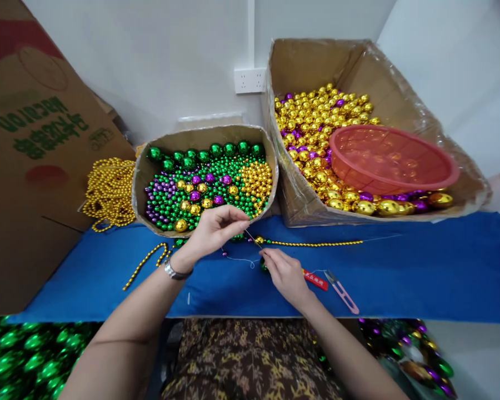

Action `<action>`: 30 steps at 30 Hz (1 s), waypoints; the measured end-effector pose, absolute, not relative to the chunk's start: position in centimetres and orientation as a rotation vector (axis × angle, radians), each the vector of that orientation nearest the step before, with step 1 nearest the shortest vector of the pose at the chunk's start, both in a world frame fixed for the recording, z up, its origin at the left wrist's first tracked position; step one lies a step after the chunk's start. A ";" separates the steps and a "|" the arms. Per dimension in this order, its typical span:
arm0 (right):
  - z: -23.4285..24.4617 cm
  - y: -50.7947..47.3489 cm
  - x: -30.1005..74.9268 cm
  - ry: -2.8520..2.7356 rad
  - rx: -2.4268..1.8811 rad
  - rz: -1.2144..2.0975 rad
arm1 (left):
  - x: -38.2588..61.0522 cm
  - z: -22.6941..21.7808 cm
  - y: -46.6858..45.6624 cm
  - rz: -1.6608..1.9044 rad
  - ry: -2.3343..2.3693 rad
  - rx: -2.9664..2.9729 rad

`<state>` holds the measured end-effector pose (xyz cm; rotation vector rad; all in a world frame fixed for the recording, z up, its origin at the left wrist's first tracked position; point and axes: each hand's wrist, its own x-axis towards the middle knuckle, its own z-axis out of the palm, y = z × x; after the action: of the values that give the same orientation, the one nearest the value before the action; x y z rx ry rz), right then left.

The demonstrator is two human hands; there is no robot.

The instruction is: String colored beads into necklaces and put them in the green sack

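Head view. A thin strand, whether needle or thread cannot be told, is pinched at its upper end between the thumb and forefinger of the left hand; its lower end appears to be pinched by the fingertips of the right hand. The strand is thus held above the middle of the blue surface, just off the near rim of the bead carton. A string of gold beads is laid along the far edge; the snips lie toward the near edge, beside a red tag.

For good control, the strand is best kept taut, both grips light and close together, and the looped thread clear of the snips.

On the large box at the left end, inverted green lettering, apparently "Macaron", is printed with Chinese characters; the tag's white characters cannot be read with certainty.
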<state>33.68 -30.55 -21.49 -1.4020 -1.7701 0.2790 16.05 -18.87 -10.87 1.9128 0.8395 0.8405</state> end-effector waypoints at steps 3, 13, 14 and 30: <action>-21.5 -30.6 33.7 -1.721 -1.401 0.314 | 15.5 -11.4 -15.1 0.774 0.943 2.249; -21.3 -31.3 34.0 -1.720 -1.451 0.287 | 14.2 -14.8 -10.6 0.606 1.236 2.453; -21.3 -31.3 34.1 -1.715 -1.453 0.285 | 14.0 -14.4 -11.4 0.672 1.137 2.286; -20.7 -31.9 33.9 -1.776 -1.448 0.167 | 14.1 -14.5 -18.2 0.938 0.690 1.062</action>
<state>33.91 -31.94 -20.75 -1.4478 -1.7760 0.1671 14.09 -18.20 -14.51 1.0623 0.6897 0.9376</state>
